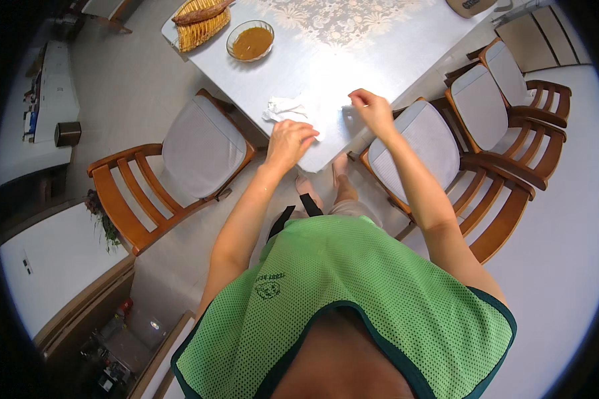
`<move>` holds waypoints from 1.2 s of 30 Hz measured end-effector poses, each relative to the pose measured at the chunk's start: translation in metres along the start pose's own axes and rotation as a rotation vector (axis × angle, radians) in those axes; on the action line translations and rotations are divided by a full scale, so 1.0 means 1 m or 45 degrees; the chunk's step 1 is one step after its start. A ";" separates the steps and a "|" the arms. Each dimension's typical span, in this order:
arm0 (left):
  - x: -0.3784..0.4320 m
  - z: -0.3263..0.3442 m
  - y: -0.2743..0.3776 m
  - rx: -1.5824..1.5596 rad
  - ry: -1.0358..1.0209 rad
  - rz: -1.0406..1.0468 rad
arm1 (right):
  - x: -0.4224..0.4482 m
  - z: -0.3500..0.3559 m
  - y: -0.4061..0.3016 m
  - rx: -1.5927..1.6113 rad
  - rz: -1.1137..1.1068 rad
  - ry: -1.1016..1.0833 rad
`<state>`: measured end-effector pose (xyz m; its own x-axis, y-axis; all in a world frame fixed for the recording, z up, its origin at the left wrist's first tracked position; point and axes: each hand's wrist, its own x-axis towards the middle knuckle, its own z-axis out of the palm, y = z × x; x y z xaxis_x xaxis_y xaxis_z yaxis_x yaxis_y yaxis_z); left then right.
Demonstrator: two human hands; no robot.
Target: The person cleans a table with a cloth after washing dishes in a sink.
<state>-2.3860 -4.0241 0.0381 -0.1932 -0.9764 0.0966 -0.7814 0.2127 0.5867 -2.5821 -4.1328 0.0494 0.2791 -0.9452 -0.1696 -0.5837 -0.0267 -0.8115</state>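
My left hand [288, 144] is over the near end of the dining table [324, 154], fingers bent, beside a crumpled white tissue or cloth [287, 107]. A small white bit shows at its fingertips; whether they grip it cannot be told. Raised over the table's right edge, my right hand [372, 110] has its thumb and index finger brought close together. Something small and see-through may be below those fingers, but glare hides it. Farther back on the left stands a glass bowl [251, 41] of brown sauce or soup.
A woven basket [203, 25] holding a long brown item is at the table's far left corner. One cushioned wooden chair [202, 144] stands left of the table, several more [417, 142] on the right. A round brown object [469, 6] lies at the far right.
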 end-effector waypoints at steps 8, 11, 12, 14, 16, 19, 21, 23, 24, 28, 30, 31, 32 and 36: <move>-0.039 0.005 0.002 -0.134 -0.074 -0.193 | -0.021 0.123 -0.009 -0.549 -0.841 -0.091; -0.038 -0.008 -0.010 -0.195 0.187 -0.269 | -0.007 0.119 -0.001 -0.723 -0.799 -0.062; -0.036 -0.014 -0.013 -0.202 0.184 -0.262 | -0.001 0.113 0.003 -0.770 -0.766 -0.054; -0.029 -0.023 -0.018 -0.208 0.219 -0.401 | 0.027 0.088 0.021 -0.940 -0.550 0.066; -0.019 -0.023 -0.022 -0.249 0.241 -0.390 | 0.061 0.034 0.059 -1.162 -0.346 0.280; -0.005 -0.022 -0.024 -0.304 0.226 -0.396 | 0.072 -0.008 0.081 -1.106 -0.211 0.552; 0.007 -0.016 -0.026 -0.320 0.201 -0.485 | 0.043 0.024 0.081 -0.999 -0.237 0.619; 0.020 -0.016 -0.027 -0.331 0.192 -0.451 | -0.013 0.062 0.049 -0.731 -0.214 0.408; 0.028 -0.014 -0.027 -0.359 0.195 -0.442 | -0.045 0.076 0.037 -0.678 -0.278 0.302; 0.068 -0.003 -0.019 -0.417 0.128 -0.422 | -0.044 0.054 0.042 -0.542 -0.223 0.275; 0.087 0.002 -0.018 -0.424 0.117 -0.412 | 0.003 0.031 0.061 -0.568 -0.211 0.454; 0.094 0.005 -0.018 -0.422 0.119 -0.429 | 0.032 0.015 0.072 -0.594 -0.198 0.620; 0.107 0.013 -0.020 -0.427 0.121 -0.438 | 0.060 -0.003 0.086 -0.677 -0.161 0.678; 0.146 0.018 -0.014 -0.442 0.123 -0.448 | 0.149 -0.085 0.133 -0.838 0.102 0.752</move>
<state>-2.4139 -4.1688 0.0293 0.1152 -0.9892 -0.0908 -0.5428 -0.1392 0.8282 -2.6828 -4.3047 -0.0364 -0.1147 -0.9609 0.2519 -0.9554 0.0372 -0.2930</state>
